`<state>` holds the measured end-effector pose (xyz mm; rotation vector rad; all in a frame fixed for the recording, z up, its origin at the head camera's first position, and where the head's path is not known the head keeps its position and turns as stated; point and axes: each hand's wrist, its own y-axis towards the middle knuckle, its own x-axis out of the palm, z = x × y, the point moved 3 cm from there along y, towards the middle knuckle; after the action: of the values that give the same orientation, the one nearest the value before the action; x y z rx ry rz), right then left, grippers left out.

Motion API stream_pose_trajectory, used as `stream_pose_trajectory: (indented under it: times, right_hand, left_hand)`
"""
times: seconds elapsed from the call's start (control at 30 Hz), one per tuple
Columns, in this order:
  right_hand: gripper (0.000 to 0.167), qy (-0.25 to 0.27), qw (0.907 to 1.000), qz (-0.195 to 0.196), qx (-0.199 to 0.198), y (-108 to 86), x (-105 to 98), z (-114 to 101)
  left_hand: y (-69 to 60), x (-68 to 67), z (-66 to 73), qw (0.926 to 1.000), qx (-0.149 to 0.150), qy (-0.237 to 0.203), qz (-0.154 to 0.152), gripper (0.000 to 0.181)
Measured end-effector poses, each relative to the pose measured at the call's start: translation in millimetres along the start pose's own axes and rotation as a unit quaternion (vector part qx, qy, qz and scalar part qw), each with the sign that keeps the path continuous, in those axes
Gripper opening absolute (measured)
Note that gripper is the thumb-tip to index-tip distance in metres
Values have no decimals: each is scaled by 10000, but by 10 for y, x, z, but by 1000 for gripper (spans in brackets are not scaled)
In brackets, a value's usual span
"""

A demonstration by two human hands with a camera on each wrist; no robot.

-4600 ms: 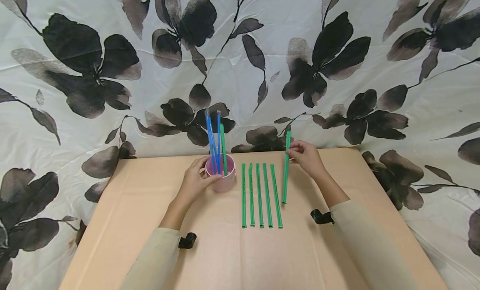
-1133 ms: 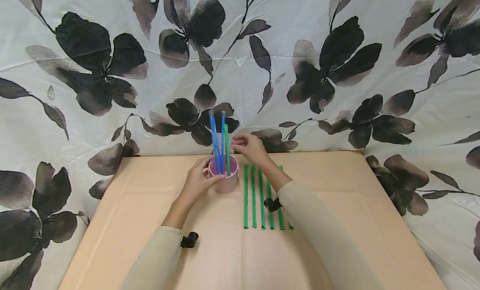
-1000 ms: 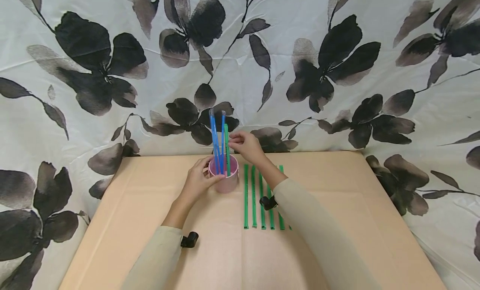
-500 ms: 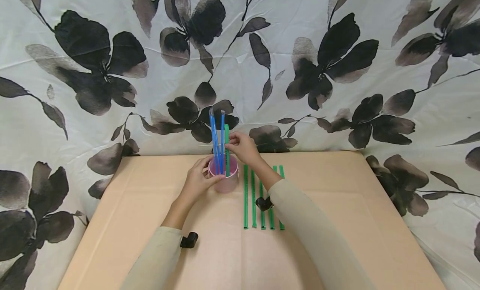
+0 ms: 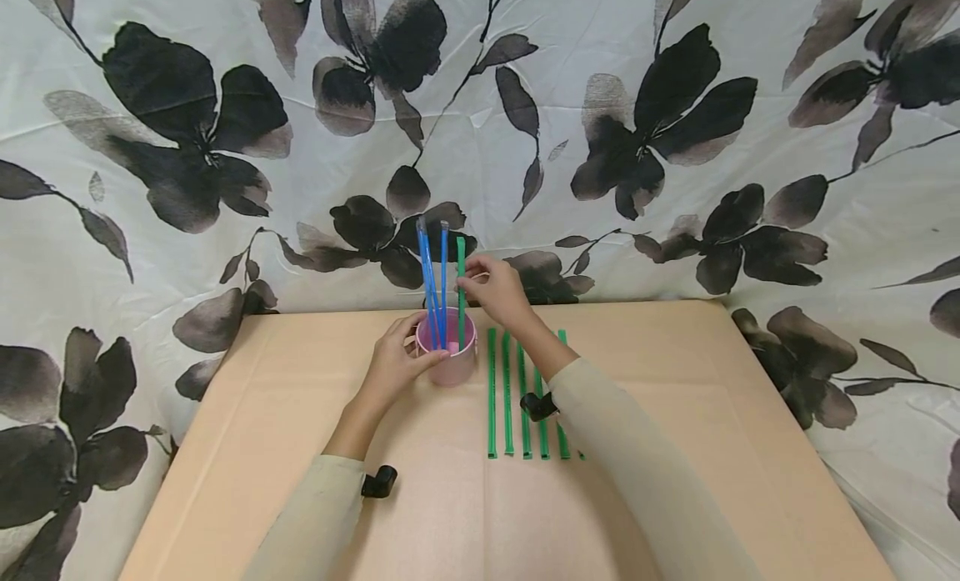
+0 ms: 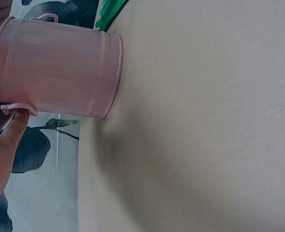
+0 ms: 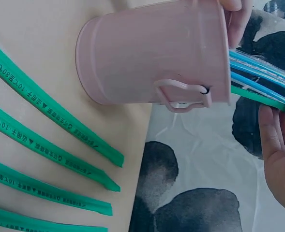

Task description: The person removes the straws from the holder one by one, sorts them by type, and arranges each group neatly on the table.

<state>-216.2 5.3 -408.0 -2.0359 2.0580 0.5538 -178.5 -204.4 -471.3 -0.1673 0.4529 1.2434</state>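
A pink bucket [image 5: 453,369] with small side loops stands near the table's back edge. My left hand [image 5: 393,360] holds it from the left, the thumb along its near side. In the left wrist view a finger touches a loop under the bucket's rim. Wrapped blue straws [image 5: 427,285] lean upright inside it. Beside them stands a green wrapped straw [image 5: 461,268], its lower end inside the bucket. My right hand [image 5: 495,291] pinches this green straw near its upper part. To the right, several green wrapped straws [image 5: 508,398] lie in a row, some partly covered by my right forearm.
The light brown table [image 5: 420,514] reaches back to a floral cloth [image 5: 480,181] hanging behind it. Printed lettering runs along the green wrappers [image 7: 55,108] in the right wrist view. A black wrist camera [image 5: 379,481] sits on each arm.
My right hand laid a green straw at the row's right end and moved left to the bucket. It now grips the green straw there, which has risen slightly. My left hand stays.
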Motion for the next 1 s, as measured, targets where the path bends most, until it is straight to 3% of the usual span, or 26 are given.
stream_pose_trajectory:
  times: [0.37, 0.7, 0.83, 1.0]
  right_hand:
    - [24, 843, 9943, 139, -644, 97, -363, -157]
    - [26, 1824, 9748, 525, -1170, 92, -807, -312]
    - [30, 1940, 9710, 646, -1238, 72, -955, -286]
    - [32, 1743, 9762, 659, -1108, 6, -1108, -173]
  left_hand:
    - [132, 101, -21, 9996, 0, 57, 267, 80]
    - [160, 121, -28, 9995, -89, 2, 294, 79]
    - [170, 110, -35, 9996, -75, -9, 288, 78]
    - [186, 118, -28, 9995, -55, 14, 301, 78]
